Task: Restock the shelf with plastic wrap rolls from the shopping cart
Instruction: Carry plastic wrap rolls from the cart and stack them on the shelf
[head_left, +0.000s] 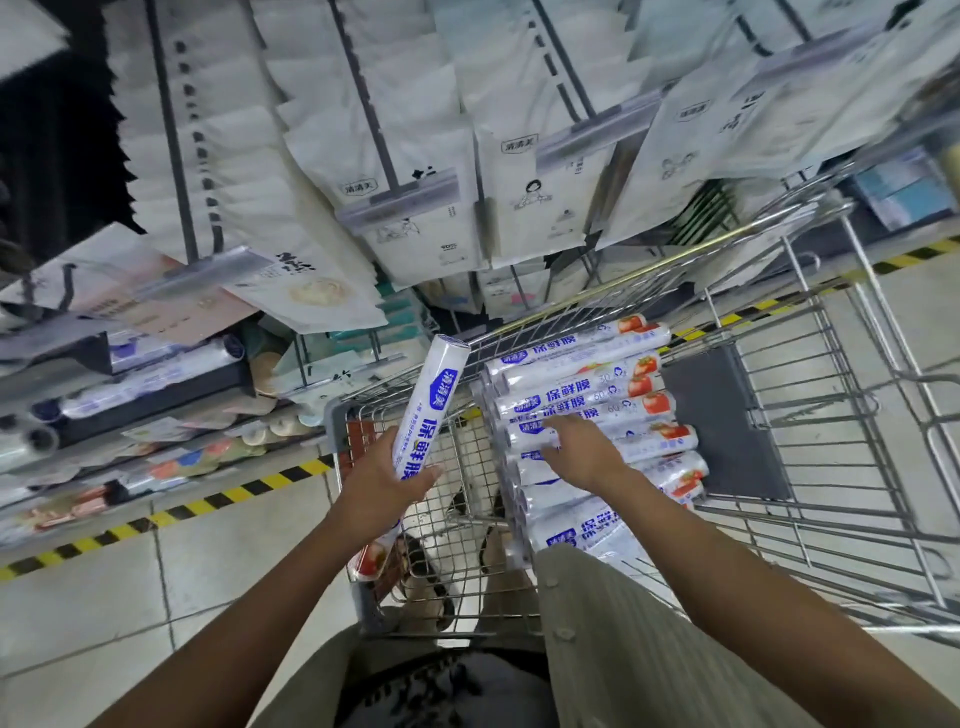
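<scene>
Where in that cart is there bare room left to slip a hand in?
Bare wire floor of the cart shows between its left wall and the stack of rolls, beside the left hand holding a roll. More open basket lies right of the grey panel. The middle is crowded with rolls, the right hand on them.

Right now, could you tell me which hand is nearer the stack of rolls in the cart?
Right. The right hand rests on the stack; the left hand grips a separate roll, off to the stack's left.
</scene>
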